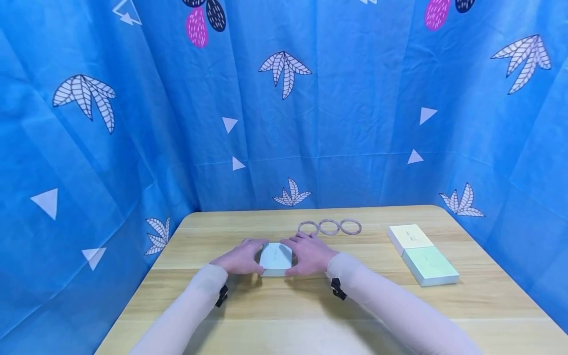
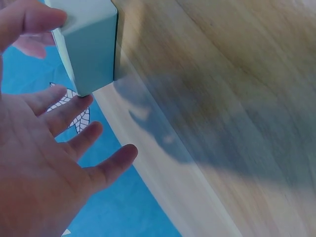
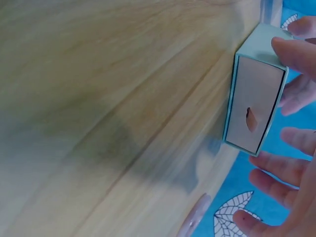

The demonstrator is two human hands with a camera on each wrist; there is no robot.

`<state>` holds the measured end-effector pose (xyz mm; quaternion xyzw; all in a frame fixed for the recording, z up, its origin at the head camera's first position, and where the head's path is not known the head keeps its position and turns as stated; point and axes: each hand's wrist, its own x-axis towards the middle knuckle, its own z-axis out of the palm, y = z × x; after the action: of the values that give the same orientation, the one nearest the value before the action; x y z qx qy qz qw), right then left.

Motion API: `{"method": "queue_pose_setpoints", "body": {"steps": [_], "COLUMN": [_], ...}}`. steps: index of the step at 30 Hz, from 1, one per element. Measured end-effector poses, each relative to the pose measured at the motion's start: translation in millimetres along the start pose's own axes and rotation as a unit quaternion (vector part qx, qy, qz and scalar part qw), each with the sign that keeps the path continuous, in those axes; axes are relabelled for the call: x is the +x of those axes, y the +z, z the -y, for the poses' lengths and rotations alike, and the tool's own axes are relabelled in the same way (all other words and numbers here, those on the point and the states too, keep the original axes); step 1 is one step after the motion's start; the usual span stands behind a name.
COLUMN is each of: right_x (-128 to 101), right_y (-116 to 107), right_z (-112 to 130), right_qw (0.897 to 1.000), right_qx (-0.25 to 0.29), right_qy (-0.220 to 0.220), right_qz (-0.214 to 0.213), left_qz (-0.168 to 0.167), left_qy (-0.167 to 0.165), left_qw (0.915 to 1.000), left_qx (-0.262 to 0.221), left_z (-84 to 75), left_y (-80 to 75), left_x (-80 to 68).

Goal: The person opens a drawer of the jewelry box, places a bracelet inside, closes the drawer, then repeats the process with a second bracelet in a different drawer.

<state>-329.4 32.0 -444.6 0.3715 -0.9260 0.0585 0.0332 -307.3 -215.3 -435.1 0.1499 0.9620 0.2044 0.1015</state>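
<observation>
A small pale blue drawer box (image 1: 275,257) lies on the table between both hands. My left hand (image 1: 246,257) spans its left side, thumb at the near edge and a fingertip at the far corner; the other fingers (image 2: 114,165) spread out straight in the left wrist view. From the right, my right hand (image 1: 310,254) holds it the same way, with the thumb (image 3: 296,55) on one narrow side. That wrist view shows the box's white drawer end (image 3: 254,98) with a small notch, flush inside the sleeve.
Three pale bangles (image 1: 329,227) lie in a row behind the right hand. To the right, a cream box (image 1: 410,236) and a light green box (image 1: 430,264) sit end to end on the wooden table (image 1: 248,325). A blue patterned curtain (image 1: 346,108) hangs around the table.
</observation>
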Motion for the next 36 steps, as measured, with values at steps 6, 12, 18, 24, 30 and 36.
{"method": "queue_pose_setpoints", "body": {"steps": [6, 12, 18, 24, 30, 36], "right_x": [-1, 0, 1, 1, 0, 0], "right_y": [0, 3, 3, 2, 3, 3], "right_z": [-2, -5, -4, -3, -5, -4], "right_qw": [1.000, 1.000, 1.000, 1.000, 1.000, 1.000], "right_qx": [0.007, 0.017, 0.017, 0.012, 0.015, 0.018], "right_qy": [0.000, 0.005, 0.007, 0.008, 0.011, 0.014], "right_qz": [0.001, -0.006, -0.001, 0.001, -0.004, 0.002], "left_qz": [-0.013, -0.033, -0.042, -0.049, -0.068, -0.079], "left_qy": [-0.004, -0.012, -0.036, -0.044, -0.045, -0.054], "left_qw": [0.9998, 0.9974, 0.9933, 0.9916, 0.9911, 0.9892], "left_qx": [0.012, 0.063, 0.102, 0.112, 0.105, 0.111], "left_z": [-9.3, -23.9, -28.6, -18.8, -13.5, -12.3], "left_y": [0.9, 5.9, 15.8, 30.8, 38.3, 43.7], "left_x": [3.0, 13.3, 22.8, 32.7, 40.0, 41.0]}}
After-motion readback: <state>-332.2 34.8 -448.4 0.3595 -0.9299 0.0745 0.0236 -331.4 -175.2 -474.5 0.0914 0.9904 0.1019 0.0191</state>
